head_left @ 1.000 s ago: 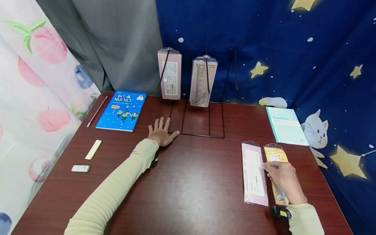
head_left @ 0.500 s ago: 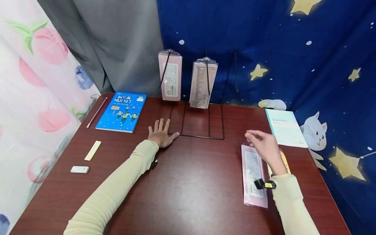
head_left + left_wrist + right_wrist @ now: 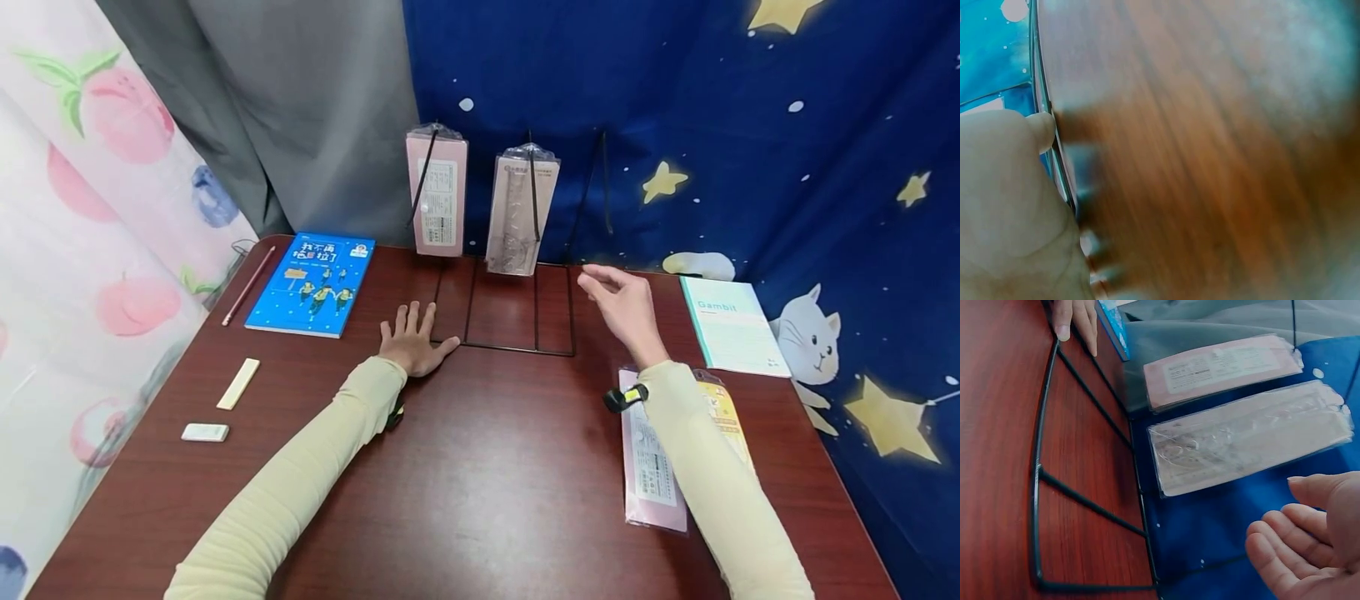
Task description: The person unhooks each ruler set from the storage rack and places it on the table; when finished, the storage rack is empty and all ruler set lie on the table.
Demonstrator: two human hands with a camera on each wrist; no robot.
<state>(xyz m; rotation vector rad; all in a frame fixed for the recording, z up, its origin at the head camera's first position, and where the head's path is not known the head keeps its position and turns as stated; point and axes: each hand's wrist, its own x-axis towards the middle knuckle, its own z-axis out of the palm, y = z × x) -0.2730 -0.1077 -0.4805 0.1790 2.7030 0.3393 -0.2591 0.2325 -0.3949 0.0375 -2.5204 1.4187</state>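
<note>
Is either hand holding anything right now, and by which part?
Nothing is held. The right hand hangs open in the air; the left hand lies flat on the table.

Blue book (image 3: 311,284), pencil (image 3: 248,285), two erasers (image 3: 238,383), teal notebook (image 3: 732,326), star-print curtain (image 3: 750,125)

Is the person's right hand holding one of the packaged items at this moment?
No, the right hand hovers open and empty near the wire rack.

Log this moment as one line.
left hand: flat on table, steadying wire rack | right hand: empty, raised near rack's free hook
</note>
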